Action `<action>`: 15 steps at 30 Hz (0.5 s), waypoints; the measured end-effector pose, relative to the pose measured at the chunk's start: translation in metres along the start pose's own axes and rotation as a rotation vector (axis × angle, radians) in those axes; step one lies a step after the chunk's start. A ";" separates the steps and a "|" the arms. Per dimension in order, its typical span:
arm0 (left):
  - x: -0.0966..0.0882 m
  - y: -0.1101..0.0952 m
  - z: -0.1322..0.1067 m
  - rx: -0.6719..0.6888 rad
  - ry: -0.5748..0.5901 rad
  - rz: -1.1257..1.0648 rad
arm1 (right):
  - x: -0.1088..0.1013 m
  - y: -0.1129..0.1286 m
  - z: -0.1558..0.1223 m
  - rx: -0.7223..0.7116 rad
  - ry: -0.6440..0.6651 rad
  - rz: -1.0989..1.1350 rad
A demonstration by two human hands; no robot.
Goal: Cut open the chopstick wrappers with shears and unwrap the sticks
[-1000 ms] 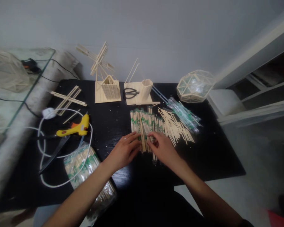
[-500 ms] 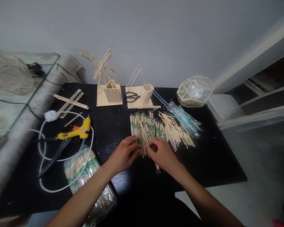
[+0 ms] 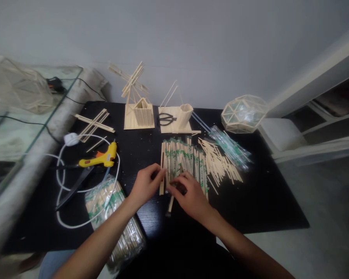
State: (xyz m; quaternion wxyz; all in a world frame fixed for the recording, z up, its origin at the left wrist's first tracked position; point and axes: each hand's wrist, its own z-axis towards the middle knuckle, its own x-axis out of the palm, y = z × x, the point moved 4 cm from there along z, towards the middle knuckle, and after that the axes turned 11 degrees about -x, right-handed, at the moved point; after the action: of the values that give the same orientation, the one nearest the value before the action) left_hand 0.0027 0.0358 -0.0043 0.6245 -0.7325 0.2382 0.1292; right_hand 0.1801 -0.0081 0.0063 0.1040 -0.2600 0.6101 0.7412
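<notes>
Now the right fingers (image 3: 178, 180) sit further left, perhaps pinching chopsticks (image 3: 170, 204).

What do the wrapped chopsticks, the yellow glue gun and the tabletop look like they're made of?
The wrapped chopsticks look like pale wood or bamboo, in shiny clear film, probably plastic, with green print. The yellow glue gun seems plastic: smooth, evenly coloured. The tabletop could be black-finished wood or laminate: faint grain lines show in its sheen.

Open tabletop (image 3: 269, 203) at front right, wrapped chopsticks (image 3: 184, 155) crowding the middle, glue gun (image 3: 100, 159) and cord (image 3: 73, 227) obstructing left
</notes>
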 end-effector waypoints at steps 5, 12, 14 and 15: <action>-0.027 0.003 0.014 -0.102 -0.059 0.341 | -0.018 -0.006 0.004 -0.020 -0.032 0.018; -0.107 0.034 0.019 0.023 -0.227 0.626 | -0.043 -0.026 -0.001 0.003 -0.083 -0.007; -0.141 0.053 0.019 -0.054 -0.310 0.820 | -0.048 -0.032 -0.004 0.011 -0.101 -0.029; -0.156 0.062 0.020 -0.116 -0.334 0.896 | -0.051 -0.035 -0.006 0.013 -0.106 -0.036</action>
State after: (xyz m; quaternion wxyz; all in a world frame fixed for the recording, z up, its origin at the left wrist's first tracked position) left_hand -0.1602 0.0776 0.0149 0.4954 -0.5607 0.4193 0.5142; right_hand 0.2408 0.0028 0.0015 0.1510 -0.2304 0.6036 0.7481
